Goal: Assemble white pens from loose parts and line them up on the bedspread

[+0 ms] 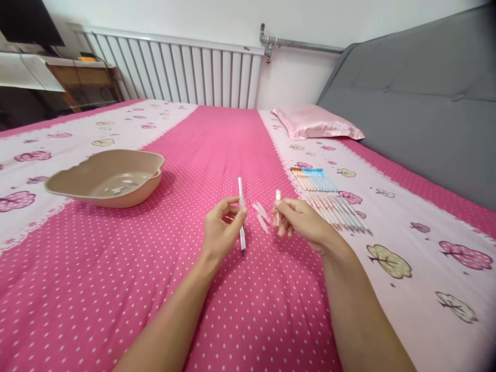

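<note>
Between thumb and fingers, my left hand (222, 225) holds a slim white pen (242, 238) upright, its dark tip pointing down toward the bed. My right hand (296, 217) is closed on a short whitish-pink pen cap (278, 199). On the pink dotted sheet between both hands lie several small pale pink pieces (262, 217), which look like pen caps. Right of my right hand, rows of pens are laid out side by side: one row with orange and blue ends (314, 180), and a paler row (344, 213) nearer to me, partly behind my wrist.
A beige plastic basin (104, 199) with a few small pale pieces inside stands on the bed at the left. A pink pillow (315, 121) lies at the far right against the grey headboard (418, 88). Beyond the bed are a white radiator (174, 67) and a desk (83, 77).
</note>
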### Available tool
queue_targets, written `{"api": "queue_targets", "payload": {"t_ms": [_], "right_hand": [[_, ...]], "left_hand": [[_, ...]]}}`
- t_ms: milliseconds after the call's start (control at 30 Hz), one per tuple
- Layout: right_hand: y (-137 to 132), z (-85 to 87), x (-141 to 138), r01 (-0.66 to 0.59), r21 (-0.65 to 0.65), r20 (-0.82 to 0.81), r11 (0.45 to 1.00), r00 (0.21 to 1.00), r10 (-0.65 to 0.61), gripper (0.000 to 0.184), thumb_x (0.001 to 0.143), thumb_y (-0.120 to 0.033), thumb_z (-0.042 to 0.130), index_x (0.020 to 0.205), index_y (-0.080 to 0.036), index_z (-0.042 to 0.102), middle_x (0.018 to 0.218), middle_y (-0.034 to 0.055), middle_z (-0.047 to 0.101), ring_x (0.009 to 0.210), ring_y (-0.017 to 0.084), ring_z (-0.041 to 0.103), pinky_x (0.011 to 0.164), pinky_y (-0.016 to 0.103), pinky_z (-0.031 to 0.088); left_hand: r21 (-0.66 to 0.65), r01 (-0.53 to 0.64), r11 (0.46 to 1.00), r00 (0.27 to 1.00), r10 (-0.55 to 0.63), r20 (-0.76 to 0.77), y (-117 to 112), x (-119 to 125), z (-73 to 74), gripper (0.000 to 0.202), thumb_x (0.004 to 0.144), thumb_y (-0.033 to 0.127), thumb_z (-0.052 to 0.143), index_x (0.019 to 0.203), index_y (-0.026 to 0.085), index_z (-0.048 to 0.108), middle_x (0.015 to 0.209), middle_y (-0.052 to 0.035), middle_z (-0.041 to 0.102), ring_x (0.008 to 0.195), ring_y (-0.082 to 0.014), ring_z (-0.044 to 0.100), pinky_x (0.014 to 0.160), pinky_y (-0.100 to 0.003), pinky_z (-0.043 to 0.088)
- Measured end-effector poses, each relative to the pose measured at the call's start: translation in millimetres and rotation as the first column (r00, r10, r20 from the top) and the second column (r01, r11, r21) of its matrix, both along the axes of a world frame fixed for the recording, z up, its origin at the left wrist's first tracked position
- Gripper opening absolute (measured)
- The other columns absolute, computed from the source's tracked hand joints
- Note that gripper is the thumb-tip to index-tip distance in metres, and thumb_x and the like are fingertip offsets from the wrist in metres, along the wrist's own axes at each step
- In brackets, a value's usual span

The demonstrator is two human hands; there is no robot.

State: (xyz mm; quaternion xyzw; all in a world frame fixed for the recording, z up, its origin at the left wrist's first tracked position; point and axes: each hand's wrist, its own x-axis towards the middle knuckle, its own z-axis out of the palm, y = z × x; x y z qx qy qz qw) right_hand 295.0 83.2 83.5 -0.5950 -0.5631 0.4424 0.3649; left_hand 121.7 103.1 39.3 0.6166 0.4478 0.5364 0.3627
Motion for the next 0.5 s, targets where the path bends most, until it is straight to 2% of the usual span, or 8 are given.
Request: {"api": "queue_targets", "payload": {"t_ms": [67,167,367,500], "right_hand": [[0.7,1.4,-1.9,0.06,-0.002,-0.152,0.998,0.987,-0.06,0.024,0.086,-0.034,0.047,0.069,-0.017,0.05,0.053,-0.0032,0.056,0.045,0.007,0.055,0.044,0.018,0.038],[2.7,1.4,-1.3,0.131,0.027,-0.288,0.991,0.95,-0.117,0.017,0.08,-0.032,0.057,0.075,-0.017,0.052,0.058,-0.0033,0.057,0.05,0.007,0.057,0.049,0.018,0.043],[5.6,-0.8,1.3,0.277,0.198,-0.406,0.94,0.896,-0.179,0.027,0.073,-0.035,0.066,0.091,-0.017,0.056,0.071,-0.0008,0.063,0.063,0.01,0.061,0.062,0.024,0.049],[4.3,-0.5,-0.5,0.3,0.308,-0.408,0.903,0.899,-0.16,0.03,0.075,-0.032,0.064,0.101,-0.018,0.058,0.079,0.0012,0.065,0.071,0.012,0.063,0.066,0.027,0.05]], "left_hand": [[0.007,0.055,0.998,0.998,-0.055,-0.044,-0.9,1.5,0.7,0.031,0.077,0.034,0.061,0.099,0.013,0.06,0.069,-0.0017,0.062,0.056,-0.0106,0.056,0.052,-0.022,0.044],[0.021,0.148,0.989,0.983,-0.145,-0.109,-2.6,3.5,1.9,0.029,0.077,0.033,0.06,0.097,0.013,0.061,0.066,-0.0012,0.062,0.054,-0.0101,0.056,0.051,-0.022,0.044],[-0.001,0.284,0.959,0.941,-0.28,-0.19,-5.8,5.4,1.1,0.029,0.079,0.034,0.058,0.1,0.014,0.061,0.067,-0.0016,0.065,0.051,-0.0091,0.055,0.05,-0.021,0.043],[-0.001,0.332,0.943,0.916,-0.322,-0.239,-6.4,5.9,-0.2,0.027,0.081,0.034,0.055,0.099,0.015,0.061,0.067,-0.0015,0.065,0.052,-0.0084,0.055,0.052,-0.02,0.043]]}}
